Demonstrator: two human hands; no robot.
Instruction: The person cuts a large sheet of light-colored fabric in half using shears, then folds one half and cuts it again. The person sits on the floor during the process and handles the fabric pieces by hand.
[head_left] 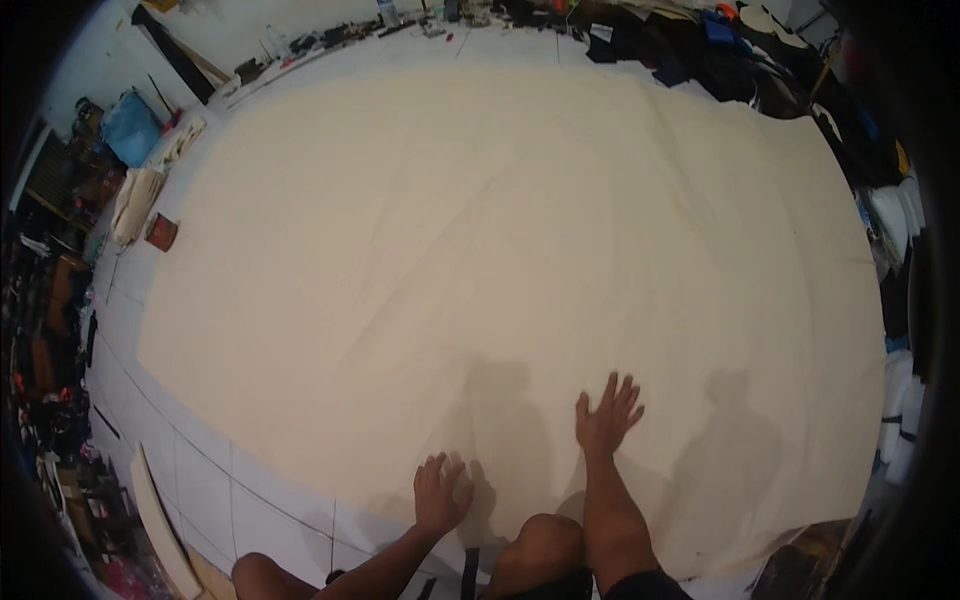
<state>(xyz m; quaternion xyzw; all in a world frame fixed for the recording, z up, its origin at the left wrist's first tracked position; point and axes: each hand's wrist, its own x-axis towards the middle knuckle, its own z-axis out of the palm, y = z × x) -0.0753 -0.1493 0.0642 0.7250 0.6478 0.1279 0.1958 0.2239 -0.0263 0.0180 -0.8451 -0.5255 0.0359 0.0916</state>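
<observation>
A large cream cloth (400, 250) lies spread over the floor, with soft creases running across its middle and right side. My right hand (605, 418) rests palm down on the cloth, its fingers spread apart. Closer to the near edge, my left hand (442, 495) also touches the cloth, its fingers slightly bent and apart. Neither hand holds anything. My bare knees show at the lower edge, and shadows fall on the cloth around both hands.
White floor tiles (205, 455) border the cloth. A reddish-brown tin (161, 232) stands at its left edge, near folded cream fabric (137, 205) and a blue bag (131, 128). Dark cloth pieces (690, 45) are heaped at the far right. White bundles (900, 410) lie along the right.
</observation>
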